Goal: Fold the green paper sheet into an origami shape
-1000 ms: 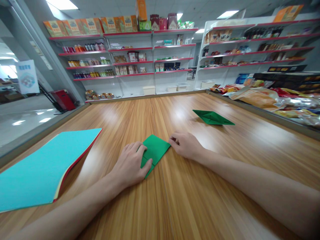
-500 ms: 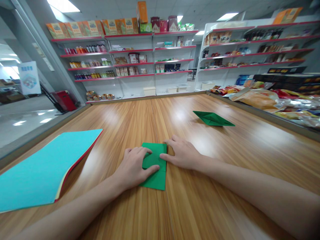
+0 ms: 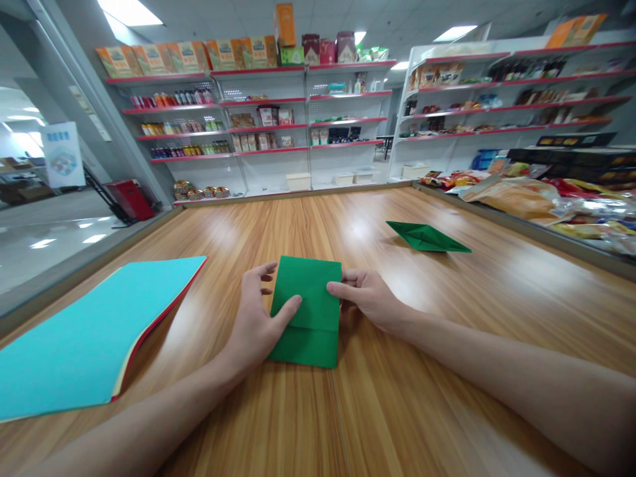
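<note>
A green sheet of paper (image 3: pixel 309 311) lies folded on the wooden table (image 3: pixel 397 397), its upper flap lifted toward me. My left hand (image 3: pixel 256 318) holds its left edge, thumb pressed on the front of the flap and fingers spread behind. My right hand (image 3: pixel 365 298) pinches the flap's right edge between thumb and fingers. A finished green paper boat (image 3: pixel 426 237) rests farther back on the right.
A stack of coloured paper with a turquoise top sheet (image 3: pixel 79 338) lies at the left. Snack packets (image 3: pixel 521 192) are heaped along the right edge of the table. Store shelves (image 3: pixel 278 112) line the far walls.
The green paper was turned square to me and its top flap has been raised. Both hands shifted from pressing it flat to gripping the flap's side edges.
</note>
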`<state>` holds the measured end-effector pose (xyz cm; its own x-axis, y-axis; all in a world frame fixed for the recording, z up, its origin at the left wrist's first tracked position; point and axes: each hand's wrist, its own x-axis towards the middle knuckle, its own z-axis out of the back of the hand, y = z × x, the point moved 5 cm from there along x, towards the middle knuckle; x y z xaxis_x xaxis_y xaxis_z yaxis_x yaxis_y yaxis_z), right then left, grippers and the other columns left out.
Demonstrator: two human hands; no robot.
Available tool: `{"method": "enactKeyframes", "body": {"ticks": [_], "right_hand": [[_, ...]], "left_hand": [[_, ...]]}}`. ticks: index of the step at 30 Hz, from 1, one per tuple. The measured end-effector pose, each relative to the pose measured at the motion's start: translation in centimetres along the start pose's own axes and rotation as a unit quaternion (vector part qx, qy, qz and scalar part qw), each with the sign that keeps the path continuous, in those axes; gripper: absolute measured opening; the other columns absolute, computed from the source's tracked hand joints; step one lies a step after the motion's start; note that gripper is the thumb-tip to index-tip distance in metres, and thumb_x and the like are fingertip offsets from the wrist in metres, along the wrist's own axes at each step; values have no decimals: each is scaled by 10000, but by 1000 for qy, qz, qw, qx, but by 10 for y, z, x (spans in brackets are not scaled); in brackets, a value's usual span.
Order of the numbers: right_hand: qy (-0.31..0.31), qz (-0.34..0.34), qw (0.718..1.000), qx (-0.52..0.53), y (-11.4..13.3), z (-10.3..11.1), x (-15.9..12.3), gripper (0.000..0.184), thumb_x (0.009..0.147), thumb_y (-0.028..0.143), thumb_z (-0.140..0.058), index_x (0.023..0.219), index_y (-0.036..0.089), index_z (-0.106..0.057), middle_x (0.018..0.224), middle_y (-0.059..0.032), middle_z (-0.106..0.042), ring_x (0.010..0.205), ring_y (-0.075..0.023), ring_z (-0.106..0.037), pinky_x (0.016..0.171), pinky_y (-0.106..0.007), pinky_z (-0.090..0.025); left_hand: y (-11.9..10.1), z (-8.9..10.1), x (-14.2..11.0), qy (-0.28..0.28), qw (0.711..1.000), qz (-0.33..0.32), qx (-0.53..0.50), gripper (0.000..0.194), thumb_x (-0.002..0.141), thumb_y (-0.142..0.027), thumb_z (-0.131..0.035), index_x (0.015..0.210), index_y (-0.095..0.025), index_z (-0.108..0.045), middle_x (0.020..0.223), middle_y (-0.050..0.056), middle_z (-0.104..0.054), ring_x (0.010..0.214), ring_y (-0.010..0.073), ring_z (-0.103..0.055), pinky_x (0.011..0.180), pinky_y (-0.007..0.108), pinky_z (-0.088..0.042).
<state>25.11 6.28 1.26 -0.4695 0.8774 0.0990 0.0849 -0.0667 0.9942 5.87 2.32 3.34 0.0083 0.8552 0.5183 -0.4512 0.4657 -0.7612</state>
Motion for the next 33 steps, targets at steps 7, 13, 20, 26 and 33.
{"method": "enactKeyframes", "body": {"ticks": [7, 13, 20, 26, 33], "right_hand": [[-1, 0, 1000, -8, -1, 5, -2, 351, 765, 461, -691, 885, 132, -662, 737, -36, -675, 563, -110, -605, 479, -212, -495], [46, -64, 993, -89, -7, -6, -9, 490, 740, 587, -649, 748, 97, -635, 571, -47, -648, 442, -129, -606, 389, -214, -492], [28, -41, 995, -89, -5, -3, -6, 508, 776, 624, -585, 731, 118, -586, 561, -27, -636, 436, -117, -606, 379, -191, -487], [102, -64, 990, -78, -6, -10, -9, 468, 807, 569, -584, 798, 101, -607, 654, -78, -697, 514, -113, -637, 469, -191, -514], [16, 38, 989, -140, 8, -11, -13, 398, 903, 528, -457, 830, 147, -549, 585, -25, -637, 455, -114, -594, 410, -197, -459]], "left_hand": [[15, -19, -1, 185, 948, 167, -198, 311, 830, -439, -631, 852, -135, -690, 809, 57, -713, 745, 210, -661, 646, 290, -526], [15, -14, -3, 142, 958, 163, -187, 276, 806, -413, -673, 768, -146, -729, 719, 28, -715, 626, 168, -640, 547, 239, -499], [16, -14, -2, 126, 946, 189, -231, 277, 770, -410, -712, 807, -138, -747, 769, 54, -741, 696, 212, -679, 625, 295, -549], [16, -10, 1, 90, 952, 177, -234, 321, 758, -421, -724, 881, -125, -749, 792, 56, -748, 713, 215, -680, 625, 288, -546], [16, -12, 2, 93, 950, 183, -235, 341, 782, -419, -706, 956, -126, -705, 876, 73, -741, 711, 188, -681, 572, 243, -537]]}}
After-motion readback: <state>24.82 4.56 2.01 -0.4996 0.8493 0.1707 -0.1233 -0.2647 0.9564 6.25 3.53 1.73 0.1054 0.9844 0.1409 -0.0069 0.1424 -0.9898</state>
